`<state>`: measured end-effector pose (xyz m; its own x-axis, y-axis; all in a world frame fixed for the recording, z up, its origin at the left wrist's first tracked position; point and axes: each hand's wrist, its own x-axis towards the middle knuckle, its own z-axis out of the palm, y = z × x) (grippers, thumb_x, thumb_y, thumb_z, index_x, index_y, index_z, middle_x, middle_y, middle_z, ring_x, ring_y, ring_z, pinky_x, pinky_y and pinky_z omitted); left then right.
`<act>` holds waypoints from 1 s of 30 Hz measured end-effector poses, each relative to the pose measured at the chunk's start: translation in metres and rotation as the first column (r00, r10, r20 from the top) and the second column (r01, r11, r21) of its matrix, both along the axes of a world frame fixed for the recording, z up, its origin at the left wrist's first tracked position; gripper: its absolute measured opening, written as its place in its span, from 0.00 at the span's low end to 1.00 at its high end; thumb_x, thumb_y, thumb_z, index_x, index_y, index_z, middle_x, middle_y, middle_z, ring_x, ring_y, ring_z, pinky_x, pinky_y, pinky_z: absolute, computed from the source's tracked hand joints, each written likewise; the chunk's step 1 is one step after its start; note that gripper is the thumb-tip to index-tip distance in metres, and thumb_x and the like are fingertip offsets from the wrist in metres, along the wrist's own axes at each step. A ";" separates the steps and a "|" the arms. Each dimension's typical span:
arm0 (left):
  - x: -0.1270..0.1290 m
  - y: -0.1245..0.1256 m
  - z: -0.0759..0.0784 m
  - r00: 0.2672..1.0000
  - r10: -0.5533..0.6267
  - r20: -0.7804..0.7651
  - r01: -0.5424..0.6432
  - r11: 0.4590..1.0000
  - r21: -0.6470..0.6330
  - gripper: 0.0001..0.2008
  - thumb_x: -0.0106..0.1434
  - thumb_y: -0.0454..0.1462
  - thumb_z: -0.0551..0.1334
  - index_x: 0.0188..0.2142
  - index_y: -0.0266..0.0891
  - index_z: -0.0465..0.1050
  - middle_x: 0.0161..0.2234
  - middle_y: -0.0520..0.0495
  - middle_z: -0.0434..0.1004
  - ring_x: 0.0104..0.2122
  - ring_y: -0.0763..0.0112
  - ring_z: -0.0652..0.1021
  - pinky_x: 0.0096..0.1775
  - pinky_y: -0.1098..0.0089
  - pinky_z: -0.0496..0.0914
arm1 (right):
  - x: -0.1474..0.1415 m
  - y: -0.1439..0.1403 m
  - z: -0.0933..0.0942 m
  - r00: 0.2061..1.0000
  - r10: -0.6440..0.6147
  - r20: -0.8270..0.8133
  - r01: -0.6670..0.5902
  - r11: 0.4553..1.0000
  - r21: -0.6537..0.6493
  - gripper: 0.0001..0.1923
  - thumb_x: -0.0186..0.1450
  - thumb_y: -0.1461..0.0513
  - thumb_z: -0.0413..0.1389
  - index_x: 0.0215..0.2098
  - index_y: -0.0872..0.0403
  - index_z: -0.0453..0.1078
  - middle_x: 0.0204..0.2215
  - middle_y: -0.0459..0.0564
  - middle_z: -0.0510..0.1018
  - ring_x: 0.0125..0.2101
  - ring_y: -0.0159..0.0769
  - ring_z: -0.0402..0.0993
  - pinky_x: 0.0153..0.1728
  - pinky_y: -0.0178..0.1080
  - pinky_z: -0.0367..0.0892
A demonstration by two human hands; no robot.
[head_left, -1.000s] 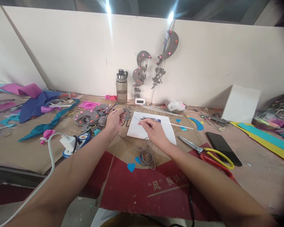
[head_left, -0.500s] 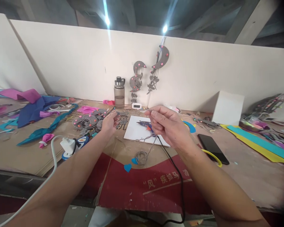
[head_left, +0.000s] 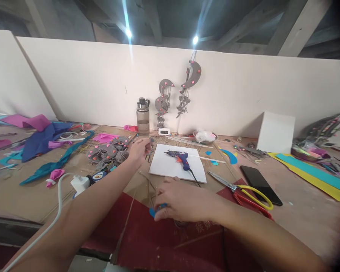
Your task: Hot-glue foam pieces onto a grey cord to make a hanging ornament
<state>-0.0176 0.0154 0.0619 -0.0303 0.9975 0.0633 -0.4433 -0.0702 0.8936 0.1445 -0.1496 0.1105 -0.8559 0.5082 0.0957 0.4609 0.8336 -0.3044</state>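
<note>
My left hand (head_left: pixel 138 150) is stretched forward over the cardboard, pinching a small grey cut-out piece (head_left: pixel 150 148) beside the white board (head_left: pixel 170 170). My right hand (head_left: pixel 179 200) lies low on the red cardboard near me, its fingertips closed on a small blue heart-shaped piece (head_left: pixel 155 210). A blue glue gun (head_left: pixel 178 156) rests on the white board, its black cord trailing toward me. The grey string coil seen earlier is hidden under my right hand.
Scissors with yellow and red handles (head_left: pixel 243 191) and a black phone (head_left: pixel 260 180) lie to the right. A water bottle (head_left: pixel 142 116), grey moon hangings (head_left: pixel 164 96), a white box (head_left: pixel 275 132), coloured foam scraps (head_left: pixel 42 139) and a white charger (head_left: pixel 78 183) surround the work area.
My right hand dropped from raised near the white board to the red cardboard and closed on the blue heart. The left hand stayed about where it was, holding the grey piece.
</note>
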 end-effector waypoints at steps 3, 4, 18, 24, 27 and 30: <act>0.010 -0.006 -0.004 1.000 0.012 -0.027 -0.011 0.999 0.047 0.10 0.43 0.36 0.68 0.23 0.35 0.68 0.19 0.53 0.67 0.19 0.80 0.67 0.21 0.77 0.59 | 0.001 0.004 0.004 0.986 -0.117 -0.115 0.104 0.988 -0.115 0.16 0.69 0.55 0.48 0.33 0.54 0.74 0.31 0.49 0.76 0.33 0.31 0.69 0.34 0.34 0.60; 0.013 -0.009 -0.007 0.999 0.028 -0.028 -0.027 0.998 0.057 0.11 0.43 0.36 0.69 0.24 0.35 0.69 0.20 0.54 0.67 0.20 0.80 0.67 0.22 0.77 0.59 | 0.002 0.008 0.005 0.962 -0.195 -0.189 0.173 0.977 -0.127 0.16 0.69 0.56 0.47 0.33 0.55 0.73 0.31 0.48 0.75 0.32 0.30 0.68 0.34 0.34 0.60; 0.030 -0.046 -0.016 0.964 -0.038 -0.264 0.075 0.988 0.133 0.10 0.52 0.40 0.66 0.28 0.36 0.71 0.15 0.57 0.62 0.17 0.81 0.60 0.21 0.76 0.55 | 0.010 0.099 -0.054 0.425 -0.660 -0.619 0.347 0.751 -0.562 0.20 0.61 0.49 0.53 0.46 0.52 0.59 0.36 0.46 0.67 0.31 0.30 0.67 0.24 0.34 0.66; 0.027 -0.049 -0.016 0.948 0.026 -0.318 0.022 0.989 0.146 0.09 0.53 0.40 0.66 0.28 0.36 0.72 0.18 0.55 0.65 0.18 0.80 0.63 0.21 0.76 0.56 | 0.000 0.100 -0.064 0.365 -0.673 -0.643 0.158 0.725 -0.670 0.17 0.60 0.53 0.56 0.42 0.52 0.61 0.31 0.43 0.69 0.26 0.27 0.68 0.24 0.33 0.64; 0.029 -0.051 -0.013 0.962 -0.036 -0.269 0.066 0.992 0.105 0.09 0.52 0.39 0.66 0.26 0.35 0.72 0.16 0.55 0.64 0.17 0.81 0.62 0.21 0.76 0.56 | 0.002 0.103 -0.064 0.299 -0.681 -0.669 0.116 0.721 -0.683 0.13 0.59 0.54 0.57 0.36 0.54 0.63 0.27 0.42 0.70 0.22 0.25 0.65 0.23 0.33 0.62; 0.028 -0.051 -0.011 0.970 -0.157 -0.185 0.167 0.985 0.040 0.09 0.51 0.38 0.67 0.24 0.34 0.72 0.16 0.54 0.65 0.18 0.81 0.63 0.21 0.76 0.57 | 0.005 0.106 -0.064 0.268 -0.695 -0.667 0.092 0.708 -0.700 0.12 0.57 0.55 0.58 0.32 0.54 0.64 0.22 0.40 0.68 0.20 0.25 0.63 0.23 0.33 0.60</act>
